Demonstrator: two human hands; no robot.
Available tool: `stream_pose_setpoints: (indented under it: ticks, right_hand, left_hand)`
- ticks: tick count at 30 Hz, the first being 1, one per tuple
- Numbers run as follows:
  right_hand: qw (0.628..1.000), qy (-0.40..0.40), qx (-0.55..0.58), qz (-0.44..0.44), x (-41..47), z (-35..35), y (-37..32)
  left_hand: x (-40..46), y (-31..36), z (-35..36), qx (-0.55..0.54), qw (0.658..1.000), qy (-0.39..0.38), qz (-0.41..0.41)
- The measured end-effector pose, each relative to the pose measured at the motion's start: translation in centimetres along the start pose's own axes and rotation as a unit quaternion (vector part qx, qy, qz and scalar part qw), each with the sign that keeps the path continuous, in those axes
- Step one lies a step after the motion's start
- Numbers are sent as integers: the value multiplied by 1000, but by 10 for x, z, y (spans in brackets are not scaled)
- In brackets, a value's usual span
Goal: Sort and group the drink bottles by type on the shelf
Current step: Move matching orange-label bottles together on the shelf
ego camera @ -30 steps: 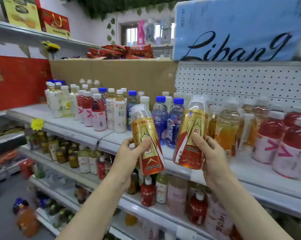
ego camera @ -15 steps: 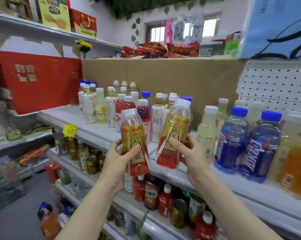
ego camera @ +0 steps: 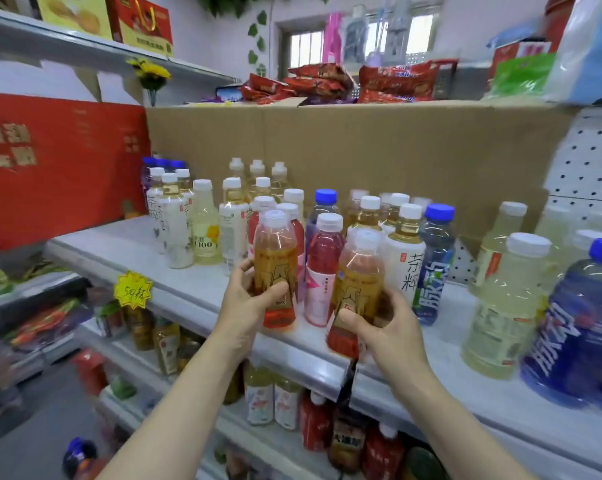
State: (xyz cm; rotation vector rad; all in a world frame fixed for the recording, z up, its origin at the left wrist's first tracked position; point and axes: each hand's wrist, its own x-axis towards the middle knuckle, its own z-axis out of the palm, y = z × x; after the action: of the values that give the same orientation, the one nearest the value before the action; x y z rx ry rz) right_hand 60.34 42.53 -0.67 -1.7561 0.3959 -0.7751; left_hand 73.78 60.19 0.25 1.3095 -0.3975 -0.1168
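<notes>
My left hand [ego camera: 249, 299] grips one gold-and-red labelled drink bottle [ego camera: 275, 258], held upright at the front of the white shelf [ego camera: 174, 289]. A second bottle of the same kind [ego camera: 358, 282] is gripped by my right hand [ego camera: 389, 327], tilted slightly, its base over the shelf's front edge. Right behind them stand a red drink bottle with a pink label [ego camera: 323, 271], a white tea bottle [ego camera: 405, 261] and a blue-capped bottle [ego camera: 434, 265]. Further left is a group of white tea bottles [ego camera: 171, 220] and a pale yellow bottle [ego camera: 204, 226].
Large pale yellow bottles [ego camera: 504, 306] and a big blue bottle [ego camera: 583, 327] crowd the shelf's right end. A cardboard wall [ego camera: 379, 150] backs the shelf, a red box [ego camera: 57, 161] stands at left. A yellow price tag [ego camera: 133, 289] hangs on the edge. Lower shelves hold more bottles [ego camera: 285, 403].
My view has swung left along the shelf. Both hands carried the gold-and-red bottles leftward and lowered them to the shelf front, near the red and white tea bottles.
</notes>
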Motion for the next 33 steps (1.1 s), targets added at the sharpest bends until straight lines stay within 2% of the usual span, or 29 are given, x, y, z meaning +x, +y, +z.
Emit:
stream_pose_setpoints:
  ticks: [7,15,19,22,25,28,31,33]
  right_hand:
    - [997,62,-32,-12,-1,12,3]
    - [974,191,-126,-5,-3,38,0]
    - [949,249,-195,-12,-12,50,-12]
    - [930,294,-219,-32,-22,61,-24]
    - [908,323,-227,-143,-30,80,-49]
    - [903,304,-215,-214,-19,102,-78]
    - [922,247,-228,-192,4,120,-97]
    - [928,203,-267,-160,16,128,-102]
  left_hand:
    - [25,-9,-11,89,991,-100,10]
    - [47,-2,-35,197,956,-211,60]
    - [49,-3,-32,197,961,-182,70]
    - [51,-8,-39,194,958,-207,54]
    - [63,5,-53,160,970,-170,71]
    - [98,26,-58,124,977,-116,127]
    - [129,38,-43,185,965,-99,159]
    - [144,38,-31,224,957,-100,152]
